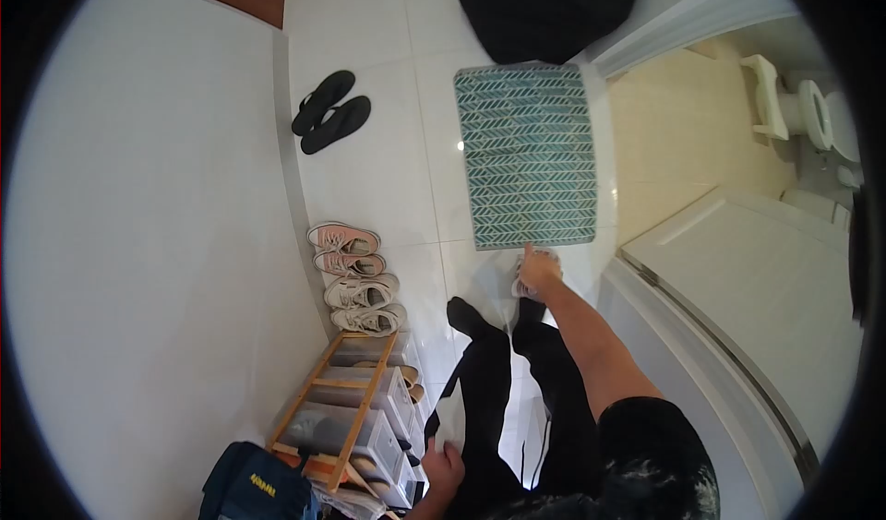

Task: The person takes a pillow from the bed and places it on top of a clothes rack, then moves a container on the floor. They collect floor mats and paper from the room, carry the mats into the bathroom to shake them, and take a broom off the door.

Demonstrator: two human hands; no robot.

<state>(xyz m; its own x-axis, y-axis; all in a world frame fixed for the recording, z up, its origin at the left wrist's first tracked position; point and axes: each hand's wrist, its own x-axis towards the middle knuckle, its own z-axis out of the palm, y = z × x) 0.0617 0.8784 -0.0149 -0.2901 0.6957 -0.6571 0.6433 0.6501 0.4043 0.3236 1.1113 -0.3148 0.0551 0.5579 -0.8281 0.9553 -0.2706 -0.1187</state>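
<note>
My right hand [542, 272] reaches down beside my right foot, its fingers closed over a pale shoe [519, 287] on the floor, which the hand partly covers. My left hand [445, 465] is by my left leg, closed on a white, flat sheet [451, 417] that looks like paper or a wipe. Black socks cover both feet; my left foot [468, 318] stands on the tile.
A green patterned mat [528, 155] lies ahead, below a black bag-like object [548, 8]. Black flip-flops [333, 114], pink sneakers [346, 248] and white sneakers [363, 305] line the left wall. Shoe boxes [355, 418], a navy bag [258, 483] and an open door [738, 289] flank me.
</note>
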